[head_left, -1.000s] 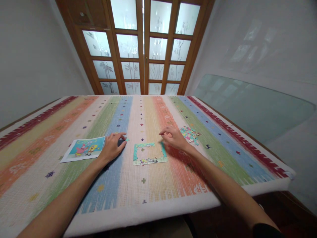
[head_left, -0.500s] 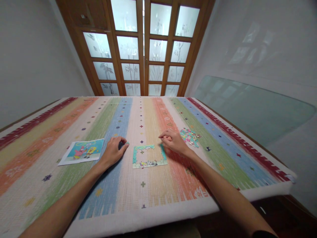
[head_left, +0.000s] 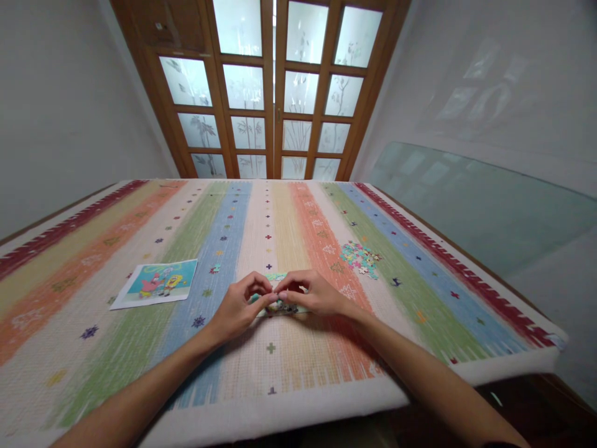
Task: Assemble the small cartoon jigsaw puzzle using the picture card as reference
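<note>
My left hand and my right hand meet over a small, partly built jigsaw puzzle, their fingertips nearly touching. Both are closed in a pinch on what looks like a small jigsaw piece, mostly hidden by the fingers. Teal shows along the puzzle's far edge, and darker printed detail can be seen below the fingertips. My hands cover most of the puzzle, so its middle is hard to see. Left of my left hand, a few loose teal pieces lie on the blue stripe.
A heap of loose jigsaw pieces lies to the right. The printed cartoon picture rests at the left. A striped cloth covers the table, whose near edge runs below my forearms. Glazed wooden doors stand beyond.
My left hand has moved right from the blue stripe, uncovering loose teal pieces there. My right hand has come left and toward me. They now meet over the puzzle.
</note>
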`<state>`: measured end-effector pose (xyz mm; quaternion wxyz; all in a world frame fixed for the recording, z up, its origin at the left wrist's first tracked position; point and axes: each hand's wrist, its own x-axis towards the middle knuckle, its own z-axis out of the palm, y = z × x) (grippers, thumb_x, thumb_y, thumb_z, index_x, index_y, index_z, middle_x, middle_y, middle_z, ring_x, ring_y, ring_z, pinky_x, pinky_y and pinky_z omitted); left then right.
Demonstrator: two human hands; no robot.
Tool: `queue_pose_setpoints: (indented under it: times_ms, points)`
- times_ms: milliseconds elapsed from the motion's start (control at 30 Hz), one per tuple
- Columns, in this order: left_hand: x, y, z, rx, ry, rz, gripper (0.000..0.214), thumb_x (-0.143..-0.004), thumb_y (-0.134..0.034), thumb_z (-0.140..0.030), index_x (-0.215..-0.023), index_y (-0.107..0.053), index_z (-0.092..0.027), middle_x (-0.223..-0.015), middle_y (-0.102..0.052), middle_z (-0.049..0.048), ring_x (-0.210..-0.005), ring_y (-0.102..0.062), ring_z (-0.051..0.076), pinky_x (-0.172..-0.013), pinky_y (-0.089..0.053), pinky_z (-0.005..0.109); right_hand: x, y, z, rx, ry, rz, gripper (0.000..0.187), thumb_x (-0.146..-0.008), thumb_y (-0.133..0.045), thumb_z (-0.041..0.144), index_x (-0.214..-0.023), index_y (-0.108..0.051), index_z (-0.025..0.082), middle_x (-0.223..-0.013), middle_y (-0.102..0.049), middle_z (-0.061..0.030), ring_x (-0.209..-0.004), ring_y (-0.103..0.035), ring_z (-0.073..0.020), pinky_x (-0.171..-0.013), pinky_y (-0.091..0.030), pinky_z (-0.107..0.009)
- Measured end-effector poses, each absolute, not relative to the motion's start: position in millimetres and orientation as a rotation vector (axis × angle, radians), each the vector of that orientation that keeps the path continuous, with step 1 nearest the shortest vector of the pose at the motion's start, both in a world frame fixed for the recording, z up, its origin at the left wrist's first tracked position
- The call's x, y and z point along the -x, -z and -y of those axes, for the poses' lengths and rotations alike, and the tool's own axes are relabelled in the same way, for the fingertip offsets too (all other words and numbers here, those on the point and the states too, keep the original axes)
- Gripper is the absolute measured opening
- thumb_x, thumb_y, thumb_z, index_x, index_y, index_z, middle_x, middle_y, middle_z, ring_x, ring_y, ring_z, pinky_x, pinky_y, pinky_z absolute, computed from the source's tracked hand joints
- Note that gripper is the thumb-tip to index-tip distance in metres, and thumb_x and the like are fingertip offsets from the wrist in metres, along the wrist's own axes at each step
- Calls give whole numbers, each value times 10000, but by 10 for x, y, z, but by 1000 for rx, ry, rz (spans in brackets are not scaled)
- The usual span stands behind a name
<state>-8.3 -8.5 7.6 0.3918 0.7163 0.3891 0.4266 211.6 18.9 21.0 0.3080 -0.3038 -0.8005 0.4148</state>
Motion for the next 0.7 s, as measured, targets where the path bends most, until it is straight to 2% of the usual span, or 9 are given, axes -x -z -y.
queue_pose_setpoints:
  times_ms: [133,233,300,433,567,700]
  points:
    - [226,-112,-31,-2015,-1047,-1153,202,-939,-583,-394,-988,-623,-202,-875,-703,53,-807,-679,210,-794,-562,371,-2170,-175,-246,869,-1078,2101,165,-908,-674,291,-964,-799,199,-837,-750,-48,-689,-590,-144,-645,-452,-301]
    - [496,-139,-204,-2325,-1026,-1514,293,-926,-562,-360,-1151,-637,-188,-1059,-702,112,-1021,-638,295,-975,-506,486,-2265,-122,-340,995,-946,2087,142,-908,-675,266,-936,-802,207,-862,-764,-65,-718,-610,-161,-666,-470,-316]
    - [712,-131,-323,-2458,-892,-1780,355,-913,-527,-312,-1215,-645,-167,-1177,-678,156,-1126,-581,356,-1017,-463,544,-2334,-74,-402,1073,-858,2074,137,-909,-667,241,-928,-800,213,-896,-774,-78,-737,-624,-174,-682,-482,-330]
    - [1052,-49,-496,-2494,-596,-2111,391,-902,-483,-338,-1168,-711,-163,-1175,-678,195,-1095,-561,430,-897,-487,596,-2423,15,-487,1154,-715,2069,129,-896,-666,212,-912,-793,230,-943,-783,-83,-810,-662,-200,-740,-504,-361]
    - [1157,35,-564,-2483,-510,-2065,344,-918,-452,-350,-981,-762,-216,-1046,-708,171,-1037,-590,416,-876,-482,591,-2434,53,-523,1174,-628,2098,123,-888,-672,201,-896,-785,248,-938,-779,-75,-840,-670,-212,-772,-509,-378]
    - [1125,52,-567,-2462,-540,-2000,325,-925,-454,-351,-944,-745,-208,-1028,-704,172,-1038,-602,407,-902,-465,586,-2427,59,-536,1144,-506,2174,119,-904,-668,178,-888,-774,230,-930,-764,-77,-898,-657,-225,-835,-492,-394]
